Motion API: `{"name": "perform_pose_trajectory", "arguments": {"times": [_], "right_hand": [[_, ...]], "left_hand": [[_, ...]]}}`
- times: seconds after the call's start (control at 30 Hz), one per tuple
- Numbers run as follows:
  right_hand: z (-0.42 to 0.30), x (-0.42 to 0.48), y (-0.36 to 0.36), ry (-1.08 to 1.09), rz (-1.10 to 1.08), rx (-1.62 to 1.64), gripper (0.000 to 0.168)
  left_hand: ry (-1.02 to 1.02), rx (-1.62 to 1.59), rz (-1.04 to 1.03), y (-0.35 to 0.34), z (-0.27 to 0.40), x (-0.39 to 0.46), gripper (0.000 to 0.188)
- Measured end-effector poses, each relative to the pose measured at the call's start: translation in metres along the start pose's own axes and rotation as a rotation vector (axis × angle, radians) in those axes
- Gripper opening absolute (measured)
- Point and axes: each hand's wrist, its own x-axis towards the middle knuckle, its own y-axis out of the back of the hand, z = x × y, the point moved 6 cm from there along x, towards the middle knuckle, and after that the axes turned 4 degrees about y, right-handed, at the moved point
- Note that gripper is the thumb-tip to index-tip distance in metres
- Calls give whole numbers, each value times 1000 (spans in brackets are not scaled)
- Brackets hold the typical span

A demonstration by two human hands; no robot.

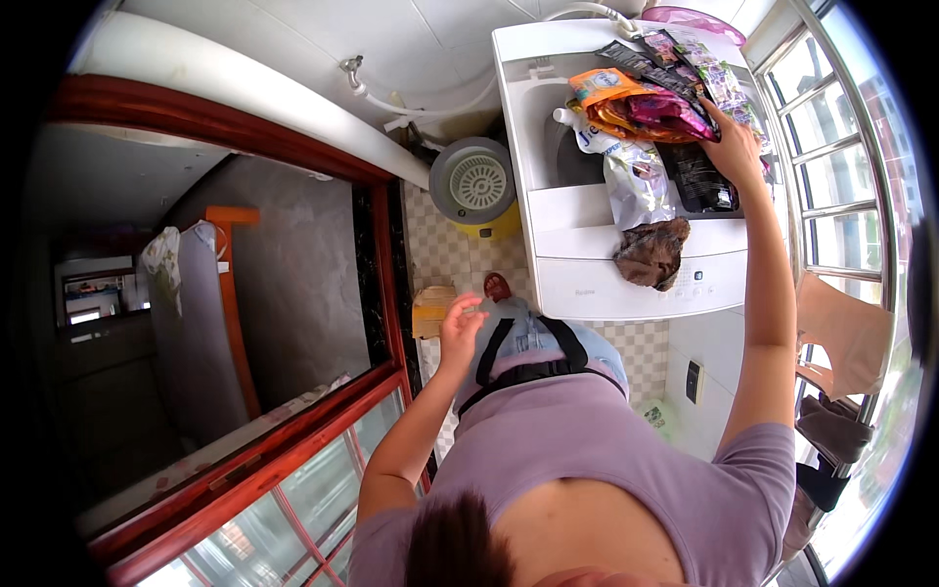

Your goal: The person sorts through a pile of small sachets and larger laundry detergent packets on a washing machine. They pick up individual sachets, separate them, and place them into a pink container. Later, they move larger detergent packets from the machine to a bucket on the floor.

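My right hand (735, 150) reaches over the top of a white washing machine (579, 282), its thumb and fingers closed around the end of a magenta pouch (664, 111). Against that pouch lies an orange pouch (601, 84). Black printed packets (697, 176) lie under and beside the hand, and purple-and-green printed packets (722, 81) run along the far right. A white spouted refill pouch (634, 172) slants toward the machine's front. Nearer me, a brown furry cloth (651, 253) drapes over the control panel. My left hand (463, 332) hovers left of the machine, fingers loosely bent and holding nothing.
A grey-and-yellow bucket with a strainer basket (480, 183) stands left of the machine. Behind it a hose (447, 111) runs from a wall tap (353, 67). Red window frames (385, 271) border the left; a metal-barred window (836, 147) with hanging cloths (843, 330) borders the right.
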Motion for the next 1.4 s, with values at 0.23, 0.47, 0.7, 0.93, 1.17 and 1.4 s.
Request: {"name": "perform_pose_trajectory", "arguments": {"times": [0.23, 0.47, 0.7, 0.93, 1.17, 1.4], "right_hand": [[55, 14, -12, -41, 198, 88, 73], [22, 4, 5, -220, -76, -24, 84], [20, -8, 11, -132, 293, -104, 31], [69, -27, 74, -423, 689, 123, 46], [80, -57, 172, -175, 1161, 392, 33], [45, -78, 259, -69, 1348, 714, 30]], "left_hand": [[8, -17, -14, -3, 19, 2, 24], [-32, 19, -110, -5, 25, 28, 24], [-49, -18, -203, -11, 53, 54, 24], [-26, -87, -210, -7, 54, 65, 25], [-21, -145, -276, -26, 60, 64, 24], [-9, -123, -363, -38, 66, 63, 29]]}}
